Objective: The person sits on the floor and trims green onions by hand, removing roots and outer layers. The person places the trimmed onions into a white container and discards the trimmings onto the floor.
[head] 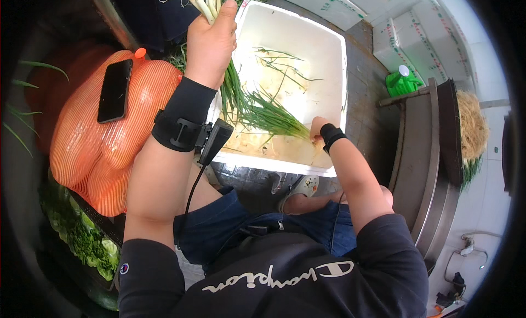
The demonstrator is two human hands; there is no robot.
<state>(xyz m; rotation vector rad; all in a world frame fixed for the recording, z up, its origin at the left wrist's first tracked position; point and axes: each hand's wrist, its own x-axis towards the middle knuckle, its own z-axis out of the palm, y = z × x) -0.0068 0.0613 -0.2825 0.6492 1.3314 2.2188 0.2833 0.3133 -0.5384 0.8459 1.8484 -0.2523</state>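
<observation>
Near the top of the view, my left hand (213,46) is closed around a bunch of spring onions (208,2). Their white stems and roots stick up past the thumb, and the green leaves (233,87) hang down over the box's left wall. Inside the white foam box (344,67), at its near right corner, my right hand (318,129) grips the pale root end of a second bunch of spring onions (283,118). Its leaves fan out to the left and meet the first bunch's leaves. Murky water with loose green leaves (281,61) covers the box's bottom. My right fingers are partly hidden.
Orange mesh sacks (94,153) with a black phone (115,91) on top stand at left, above leafy greens (88,235). A metal table (415,170) stands at right, a green watering can (402,82) beyond it. White foam boxes (419,38) line the back.
</observation>
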